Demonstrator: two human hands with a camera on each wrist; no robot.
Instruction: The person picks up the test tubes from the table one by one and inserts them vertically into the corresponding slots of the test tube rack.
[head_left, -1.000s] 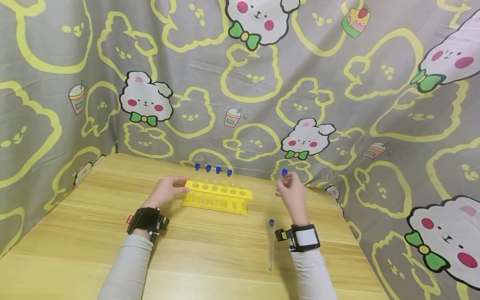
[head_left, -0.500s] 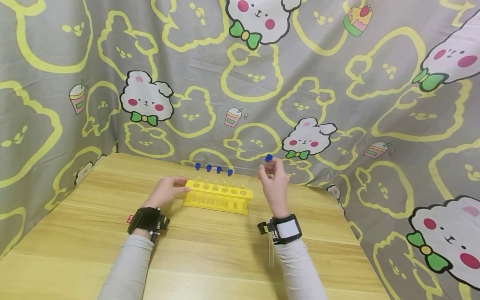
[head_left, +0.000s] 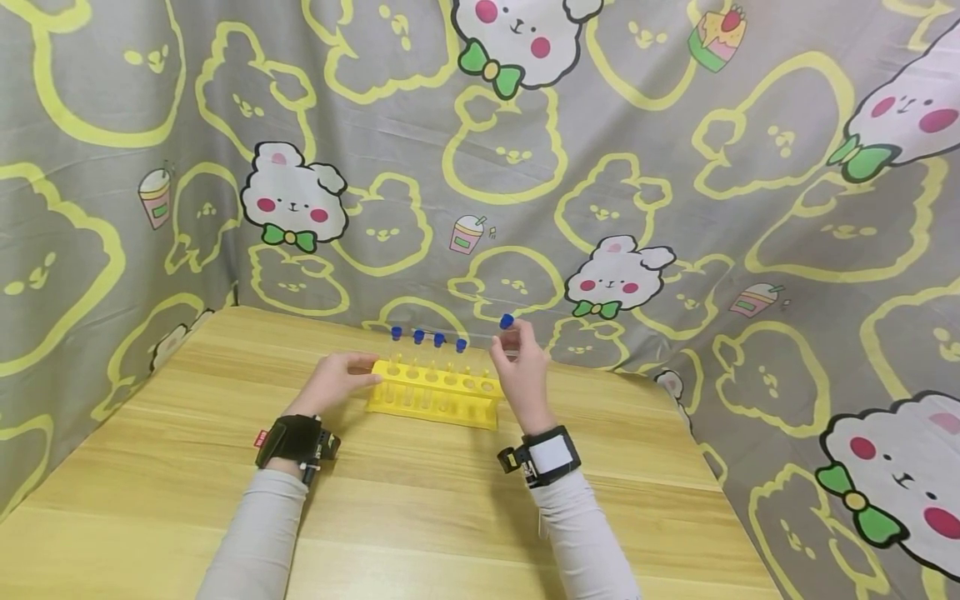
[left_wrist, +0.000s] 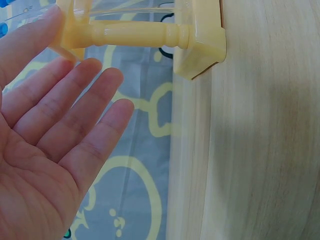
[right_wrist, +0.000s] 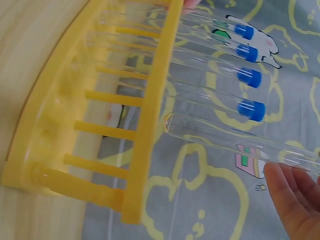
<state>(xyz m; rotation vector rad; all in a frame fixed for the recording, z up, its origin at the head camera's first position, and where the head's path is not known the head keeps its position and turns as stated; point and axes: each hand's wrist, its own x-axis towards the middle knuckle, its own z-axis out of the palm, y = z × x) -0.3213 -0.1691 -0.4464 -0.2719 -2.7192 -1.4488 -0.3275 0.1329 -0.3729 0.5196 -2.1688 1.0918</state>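
Note:
A yellow test tube rack (head_left: 435,410) stands on the table, with several clear test tubes in its left holes, each with a blue stopper (head_left: 438,340). My left hand (head_left: 335,383) holds the rack's left end between thumb and forefinger; in the left wrist view the other fingers (left_wrist: 100,142) stretch out beside it. My right hand (head_left: 522,379) pinches another test tube (right_wrist: 225,142) near its top, which has a blue stopper (head_left: 507,321). In the right wrist view that tube's rounded bottom is just above the rack's top plate, beside the last filled hole.
The wooden table (head_left: 420,517) carries the rack. One more tube lies on it, almost wholly hidden by the right forearm (head_left: 577,525). A grey patterned curtain (head_left: 405,150) hangs close behind and along both sides.
My right hand has moved left with its test tube, from the right of the rack to above its right end. Its forearm now covers the lying tube. My left hand has stayed put.

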